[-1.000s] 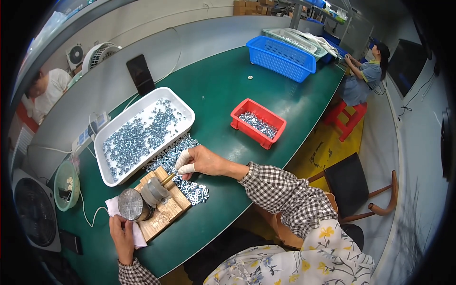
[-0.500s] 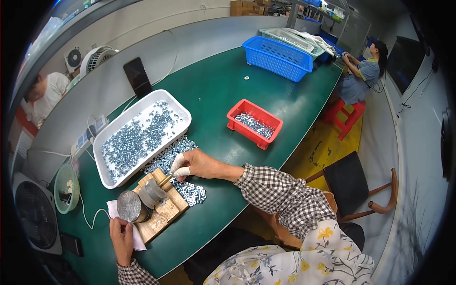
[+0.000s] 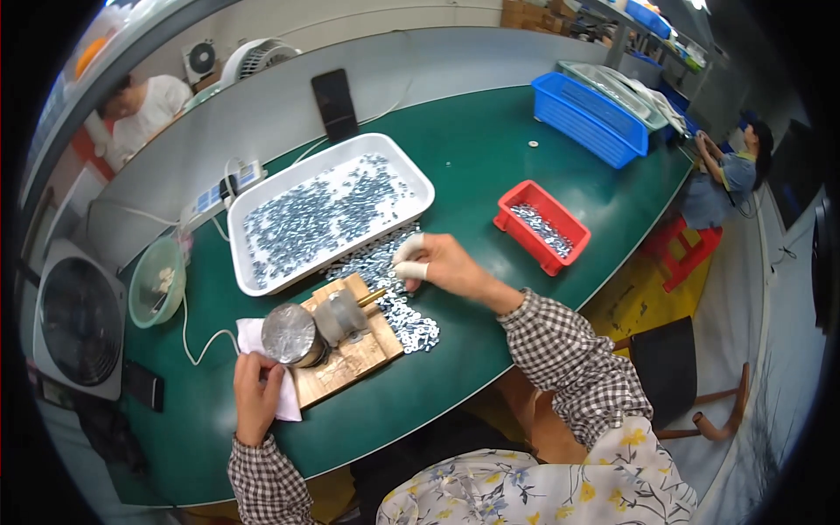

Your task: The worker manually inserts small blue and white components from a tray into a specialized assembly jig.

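Observation:
A wooden block (image 3: 346, 374) on the green table carries a small motor-like device: a tape-wrapped cylinder (image 3: 291, 334), a grey round body (image 3: 339, 317) and a thin brass-coloured rod (image 3: 372, 297). Beside the cylinder my left hand (image 3: 255, 395) rests on a pinkish-white cloth (image 3: 287, 404), fingers curled together; what they grip is hidden. White covers wrap the thumb and forefinger of my right hand (image 3: 451, 267). Its fingers are pinched above a pile of small metal sleeves (image 3: 411, 324), just past the rod's tip; anything between them is too small to make out.
Behind the pile stands a white tray (image 3: 422, 197) of metal parts. A red bin (image 3: 573, 229) with similar parts is to the right, a blue basket (image 3: 586, 122) farther back. A green bowl (image 3: 144, 306), fan (image 3: 80, 319) and phone (image 3: 334, 105) are leftward. A co-worker (image 3: 731, 175) sits far right.
My right hand has come off the brass rod and moved a little away, over the pile. My left hand stays by the cylinder. The whole view has swung, shifting the scene rightward.

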